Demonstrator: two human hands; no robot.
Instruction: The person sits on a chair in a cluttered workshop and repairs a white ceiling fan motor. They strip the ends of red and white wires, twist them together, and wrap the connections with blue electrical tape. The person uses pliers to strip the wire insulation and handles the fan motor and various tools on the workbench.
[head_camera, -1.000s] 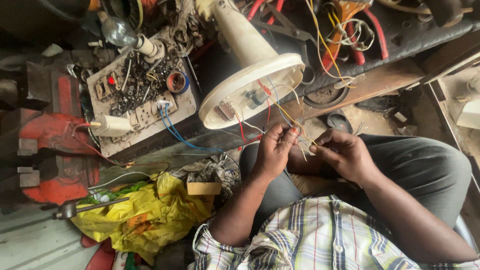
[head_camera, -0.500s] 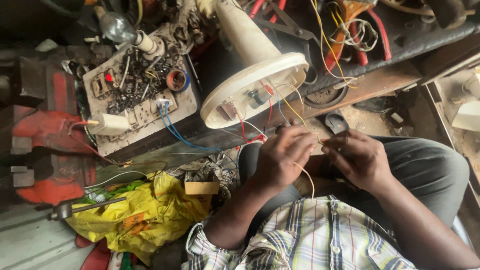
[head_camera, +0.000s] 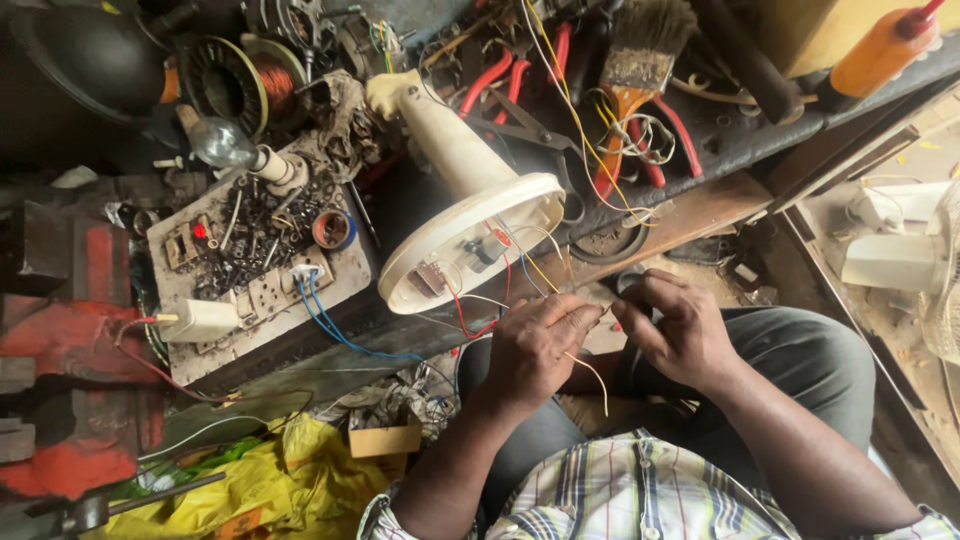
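Both hands have dropped slightly toward the lap, below the cream plastic fan base (head_camera: 470, 235). Left hand (head_camera: 535, 345) pinches a thin yellow wire (head_camera: 590, 368); right hand (head_camera: 675, 330) is curled beside it, contents unclear. Best keep wire ends taut and close together.

Soft daylight enters from the right of the frame, where the pale fan parts (head_camera: 895, 255) at the right edge look nearly washed out. The upper left and left edge sink into deep shadow. The white fan base (head_camera: 470, 240) at centre is evenly lit and sharp. Edges bend slightly; fine wires blur a little.
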